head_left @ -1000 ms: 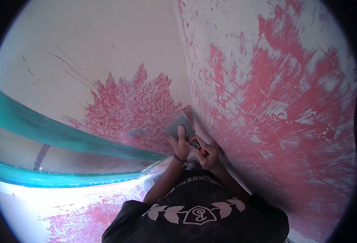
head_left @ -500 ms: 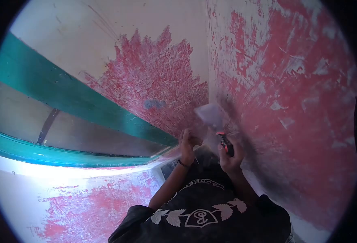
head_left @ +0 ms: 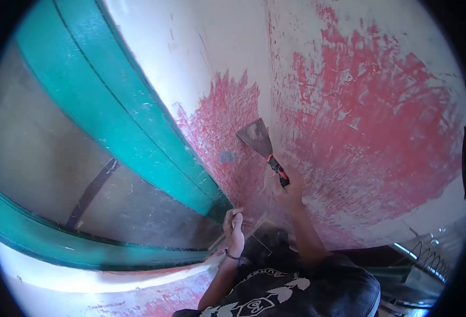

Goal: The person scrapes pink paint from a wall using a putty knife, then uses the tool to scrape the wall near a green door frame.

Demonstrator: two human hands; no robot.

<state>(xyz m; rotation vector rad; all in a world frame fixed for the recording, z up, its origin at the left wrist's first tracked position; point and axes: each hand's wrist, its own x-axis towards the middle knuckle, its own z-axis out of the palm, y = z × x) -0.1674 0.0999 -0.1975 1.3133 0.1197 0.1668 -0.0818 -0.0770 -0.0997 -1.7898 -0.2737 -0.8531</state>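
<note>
My right hand (head_left: 289,185) is wrapped round the black and red handle of a scraper (head_left: 256,138). The scraper's wide metal blade, pale residue on it, points up and left over the rough pink patch (head_left: 227,116) beside the wall corner. Lower left, my left hand (head_left: 234,227) is near the end of the green frame, its fingers curled and partly apart; I see no object in it. A dark bracelet circles the left wrist.
A green frame (head_left: 111,105) with dull panels runs down from the upper left. The right wall (head_left: 381,121) has large pink areas among white. A metal coil-like object and other items lie at the lower right.
The view has turned, so the green frame looks larger and the lower right shows more. The scraper blade has moved up and left and looks sharper. My left hand sits lower in view.
</note>
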